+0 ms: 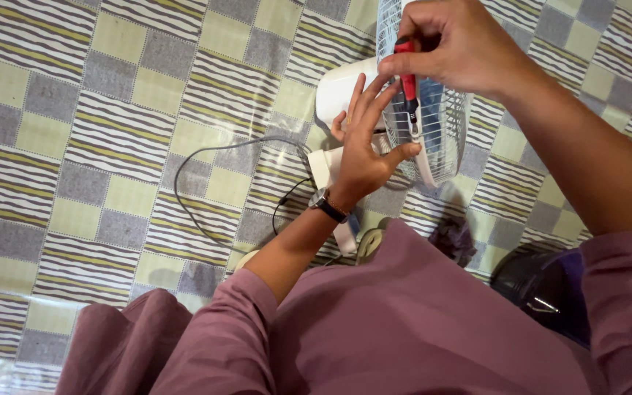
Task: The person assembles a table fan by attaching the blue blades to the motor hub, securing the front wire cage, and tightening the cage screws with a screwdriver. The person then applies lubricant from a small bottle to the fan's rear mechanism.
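The fan (433,124) looks like smooth white plastic. The screwdriver (407,80) has a shiny red plastic handle. The mat (111,146) looks glossy. The shirt (418,322) is soft, matt cloth.

fan (433,139) on mat (74,146); screwdriver (408,80) against its grille; cord (206,168) left of it; watch (328,205) on wrist below.

Right hand: right hand (453,45) grips a red-handled screwdriver (407,80), tip against the white wire fan grille (440,124).
Left hand: left hand (366,139) open, fingers spread against the grille (a dark wristwatch (328,205) on the wrist).
Surface: grey cord (206,157) lying on a striped, checked mat (96,146).
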